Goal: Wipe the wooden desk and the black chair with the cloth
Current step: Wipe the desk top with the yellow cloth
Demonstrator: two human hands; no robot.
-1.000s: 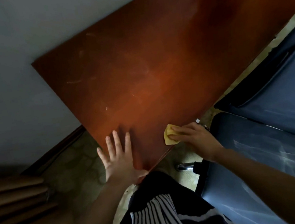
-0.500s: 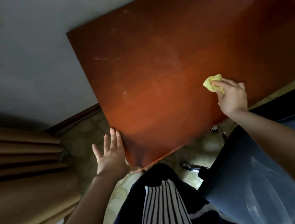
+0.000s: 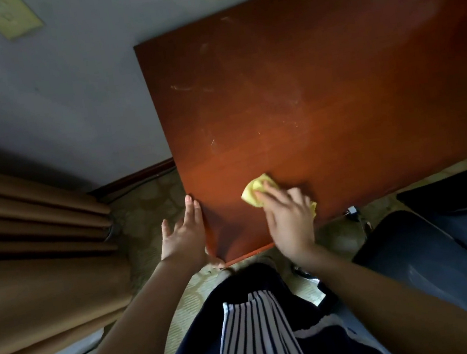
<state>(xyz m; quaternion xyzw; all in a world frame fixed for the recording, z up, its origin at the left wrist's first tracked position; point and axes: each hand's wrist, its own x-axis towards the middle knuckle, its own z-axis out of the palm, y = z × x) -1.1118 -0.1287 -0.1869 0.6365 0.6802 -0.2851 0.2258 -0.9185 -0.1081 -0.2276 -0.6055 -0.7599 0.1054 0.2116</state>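
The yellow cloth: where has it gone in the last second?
The right hand swept the cloth rightward along the desk, then back left toward its near-left corner, where it now presses it down. The left hand stayed open against the desk's left edge.

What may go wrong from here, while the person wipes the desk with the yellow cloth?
1. The right hand presses the cloth near the front edge of the desk; a stroke toward the body may push it off.
2. The cloth is bunched small, so the pale marks farther back may be missed.
3. A small plug with a cable sits below the desk edge, near the chair; a foot may catch it.
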